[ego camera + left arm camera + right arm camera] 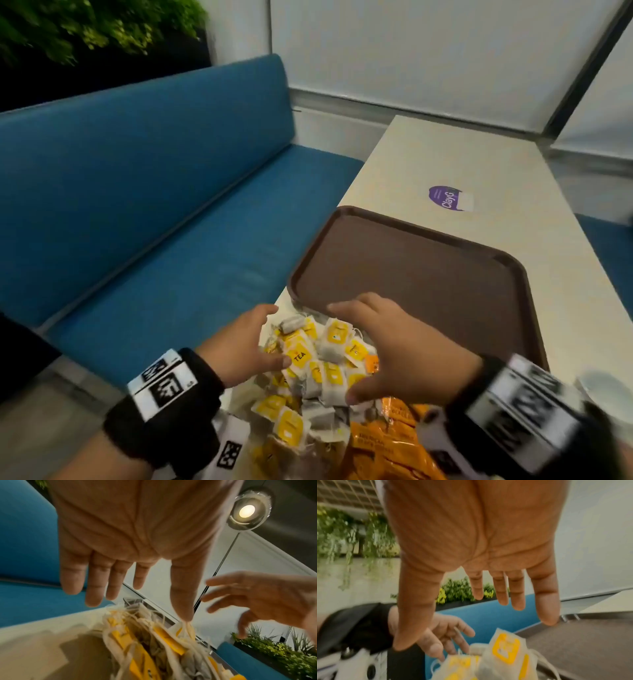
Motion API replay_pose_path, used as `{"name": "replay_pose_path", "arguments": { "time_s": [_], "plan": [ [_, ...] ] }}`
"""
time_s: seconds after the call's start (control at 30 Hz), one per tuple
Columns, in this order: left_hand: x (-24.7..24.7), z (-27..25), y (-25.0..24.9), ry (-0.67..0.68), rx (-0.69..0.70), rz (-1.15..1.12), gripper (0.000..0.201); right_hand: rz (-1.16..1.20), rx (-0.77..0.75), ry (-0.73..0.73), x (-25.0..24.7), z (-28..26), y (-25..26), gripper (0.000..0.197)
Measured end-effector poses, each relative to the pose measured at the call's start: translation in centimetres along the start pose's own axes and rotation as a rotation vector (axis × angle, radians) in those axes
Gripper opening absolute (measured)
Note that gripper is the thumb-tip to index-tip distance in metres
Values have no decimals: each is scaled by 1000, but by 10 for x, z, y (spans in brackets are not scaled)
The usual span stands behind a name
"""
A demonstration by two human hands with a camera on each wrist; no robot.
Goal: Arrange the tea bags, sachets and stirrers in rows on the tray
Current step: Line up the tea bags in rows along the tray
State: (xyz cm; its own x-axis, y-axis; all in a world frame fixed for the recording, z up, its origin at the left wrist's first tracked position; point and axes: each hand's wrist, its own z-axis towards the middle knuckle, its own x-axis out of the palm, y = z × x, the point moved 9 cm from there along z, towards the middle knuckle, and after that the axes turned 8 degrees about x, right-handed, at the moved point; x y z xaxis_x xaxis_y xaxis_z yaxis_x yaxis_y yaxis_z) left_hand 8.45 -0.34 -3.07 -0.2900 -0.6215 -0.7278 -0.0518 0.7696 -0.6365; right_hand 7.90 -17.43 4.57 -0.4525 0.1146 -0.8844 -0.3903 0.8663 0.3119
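two hands over one messy heap of tea bags, white pouches with yellow tags, dumped on the near end of the tabletop right against the front edge of the brown tray. nothing on the tray yet, no rows started. left hand on the left side of the heap, fingers spread and straight, thumb tip touching a tag that reads "tea". right hand on the right side, palm down, fingers spread wide above the pile and reaching over the tray's front rim. neither grip clamped on anything, both apart and loose; same story in the wrist views, left hand and right hand flat and splayed above the tea bags. orange sachets lying just below the heap, closest to the camera. blurry all round. stirrers not spotted. blue bench seat along the left, purple sticker further up the tabletop past the tray.
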Motion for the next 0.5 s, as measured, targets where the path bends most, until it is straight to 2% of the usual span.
{"name": "replay_pose_path", "arguments": {
  "time_s": [0.07,0.13,0.33,0.43,0.5],
  "plan": [
    [7,5,0,75,-22,47,93,-62,-24,20,13,28,14,107],
    [13,5,-2,139,-19,68,94,-169,-48,63,33,52,27,111],
    [19,0,0,125,31,-106,102,-327,-23,145,60,84,31,129],
    [25,-3,5,101,36,-225,106,-363,-23,145,62,91,31,125],
    [23,-7,11,75,24,-216,108,-396,-42,153,64,92,34,117]
  ]
}}
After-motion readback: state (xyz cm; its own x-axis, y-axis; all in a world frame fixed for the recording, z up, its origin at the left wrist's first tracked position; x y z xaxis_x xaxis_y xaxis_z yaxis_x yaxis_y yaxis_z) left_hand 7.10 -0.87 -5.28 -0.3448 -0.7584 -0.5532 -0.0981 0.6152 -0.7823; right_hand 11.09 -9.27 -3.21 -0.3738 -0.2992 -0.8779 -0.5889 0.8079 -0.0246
